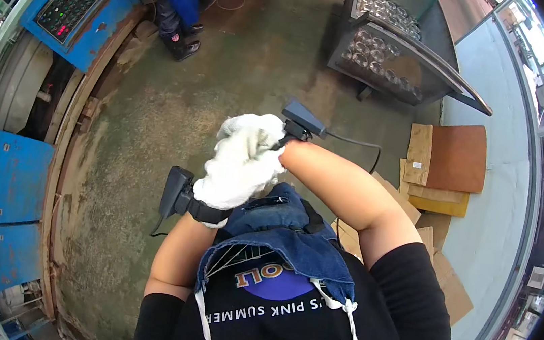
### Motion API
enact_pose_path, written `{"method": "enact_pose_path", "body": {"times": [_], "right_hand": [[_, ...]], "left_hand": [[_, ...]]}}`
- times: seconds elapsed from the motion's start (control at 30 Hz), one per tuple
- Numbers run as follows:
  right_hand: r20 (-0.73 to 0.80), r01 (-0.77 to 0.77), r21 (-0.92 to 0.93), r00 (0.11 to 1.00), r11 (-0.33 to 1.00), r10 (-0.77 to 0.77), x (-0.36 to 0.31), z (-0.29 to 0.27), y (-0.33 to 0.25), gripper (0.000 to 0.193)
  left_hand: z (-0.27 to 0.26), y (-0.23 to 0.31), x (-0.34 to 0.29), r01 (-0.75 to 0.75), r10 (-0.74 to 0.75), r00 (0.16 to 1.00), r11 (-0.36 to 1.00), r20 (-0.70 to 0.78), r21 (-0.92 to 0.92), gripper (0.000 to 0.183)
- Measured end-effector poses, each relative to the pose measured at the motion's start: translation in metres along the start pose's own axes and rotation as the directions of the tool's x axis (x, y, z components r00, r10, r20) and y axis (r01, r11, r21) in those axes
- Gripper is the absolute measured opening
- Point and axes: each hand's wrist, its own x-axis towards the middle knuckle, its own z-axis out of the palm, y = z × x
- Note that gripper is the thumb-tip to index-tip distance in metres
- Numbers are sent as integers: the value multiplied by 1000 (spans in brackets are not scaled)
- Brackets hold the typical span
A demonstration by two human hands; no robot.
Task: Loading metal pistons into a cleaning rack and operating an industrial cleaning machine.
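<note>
My left hand [226, 179] and my right hand [243, 124] meet in front of my body, both in thick white gloves. The left lies across the right, its fingers closed against the right glove near the wrist. The right hand's fingers are bunched behind the left and mostly hidden. No tool or workpiece shows between the gloves. A black strapped device [177, 192] sits on my left wrist, and another black device [302, 116] with a cable is on my right wrist. A denim apron [317, 243] hangs folded over at my chest.
A metal cart [401, 57] holding many shiny round metal parts stands at the far right. Flattened cardboard [457, 159] leans by the right wall. Along the left runs a blue machine with a control panel [75, 0]. Another person [177, 5] stands at the far left.
</note>
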Motion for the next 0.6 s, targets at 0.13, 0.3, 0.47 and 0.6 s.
{"method": "enact_pose_path", "body": {"times": [0.13,0.3,0.47,0.6], "right_hand": [[-158,-507,-561,842,655,517,20,0,-130,31],[-122,-451,-452,886,769,448,16,-14,-125,30],[-84,-300,35,950,953,302,6,0,-107,20],[-22,-96,166,995,981,101,-3,19,-65,23]], "left_hand": [[-6,9,-18,-217,239,970,802,34,556,54],[-14,20,-24,-185,213,971,957,-111,223,75],[-25,54,-8,-461,432,867,504,249,730,47],[-15,64,7,-621,387,779,367,493,693,37]]}}
